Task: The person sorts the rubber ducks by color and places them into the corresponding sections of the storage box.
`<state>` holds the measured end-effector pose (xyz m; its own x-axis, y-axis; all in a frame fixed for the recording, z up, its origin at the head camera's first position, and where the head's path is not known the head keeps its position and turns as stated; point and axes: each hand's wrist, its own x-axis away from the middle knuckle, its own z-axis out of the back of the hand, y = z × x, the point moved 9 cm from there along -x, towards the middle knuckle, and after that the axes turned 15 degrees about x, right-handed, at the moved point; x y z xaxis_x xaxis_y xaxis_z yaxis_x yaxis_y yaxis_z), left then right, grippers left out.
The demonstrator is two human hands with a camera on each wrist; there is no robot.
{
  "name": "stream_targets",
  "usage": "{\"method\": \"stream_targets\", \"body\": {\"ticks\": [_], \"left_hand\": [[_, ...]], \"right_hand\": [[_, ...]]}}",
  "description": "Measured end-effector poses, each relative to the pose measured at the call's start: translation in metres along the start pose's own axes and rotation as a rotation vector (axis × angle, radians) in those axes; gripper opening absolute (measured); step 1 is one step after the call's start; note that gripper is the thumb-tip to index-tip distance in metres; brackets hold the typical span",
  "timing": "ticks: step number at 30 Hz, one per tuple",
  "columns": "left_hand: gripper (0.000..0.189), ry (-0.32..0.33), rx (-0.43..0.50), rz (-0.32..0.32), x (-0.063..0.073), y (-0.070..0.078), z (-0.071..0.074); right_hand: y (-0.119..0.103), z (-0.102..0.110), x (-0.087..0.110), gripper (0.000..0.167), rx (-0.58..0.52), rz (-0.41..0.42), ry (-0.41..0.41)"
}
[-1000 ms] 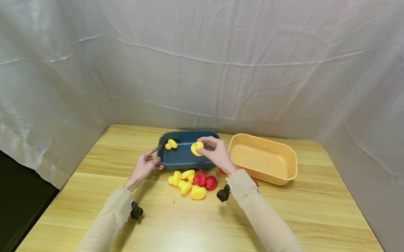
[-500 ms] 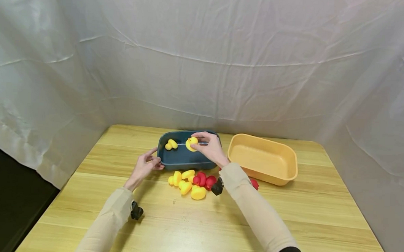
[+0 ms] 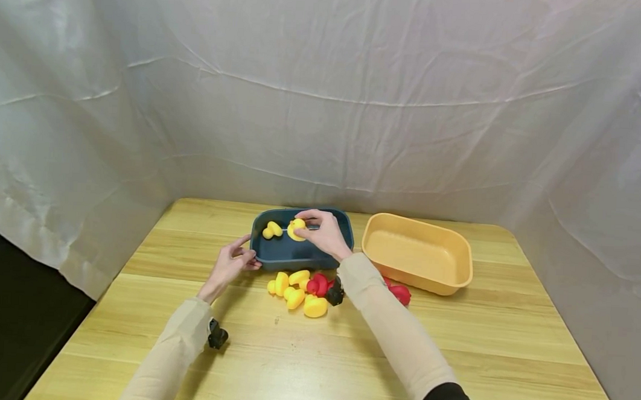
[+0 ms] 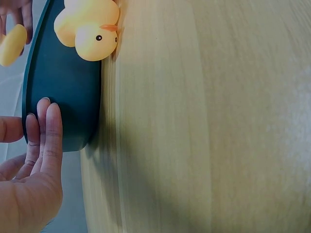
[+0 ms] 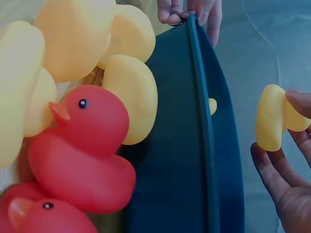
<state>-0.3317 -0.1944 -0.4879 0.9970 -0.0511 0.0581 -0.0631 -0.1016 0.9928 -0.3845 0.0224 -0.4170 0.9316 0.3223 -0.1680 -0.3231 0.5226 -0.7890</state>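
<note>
My right hand (image 3: 325,234) pinches a yellow rubber duck (image 5: 268,121) between thumb and fingertips, over the dark blue tray (image 3: 290,263). Another yellow duck (image 3: 270,231) lies inside that tray on the left. At the tray's near left corner, my left hand (image 3: 227,266) grips the edge, with fingers (image 4: 52,131) against the outer wall. Several yellow ducks (image 3: 315,306) are bunched on the table in front of the tray. Beside them are red ducks (image 5: 90,131), partly hidden by the right wrist in the head view.
An orange-yellow tray (image 3: 411,277) with nothing in it stands right of the blue one. More red ducks (image 3: 400,293) lie at its near side, partly behind the right sleeve. The wooden table (image 3: 268,366) ends at a pale curtain (image 3: 324,134) behind and at the sides.
My right hand has moved left over the blue tray with the yellow duck, closer to the duck inside. Red ducks by the orange-yellow tray show more. The left hand stays put.
</note>
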Motion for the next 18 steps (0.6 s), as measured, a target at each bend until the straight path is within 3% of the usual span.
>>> {"method": "stream_targets", "body": {"ticks": [18], "left_hand": [[0.061, -0.009, 0.013, -0.008, -0.001, 0.001, -0.002]], "right_hand": [[0.007, -0.034, -0.009, 0.031, 0.088, -0.055, -0.085]]}}
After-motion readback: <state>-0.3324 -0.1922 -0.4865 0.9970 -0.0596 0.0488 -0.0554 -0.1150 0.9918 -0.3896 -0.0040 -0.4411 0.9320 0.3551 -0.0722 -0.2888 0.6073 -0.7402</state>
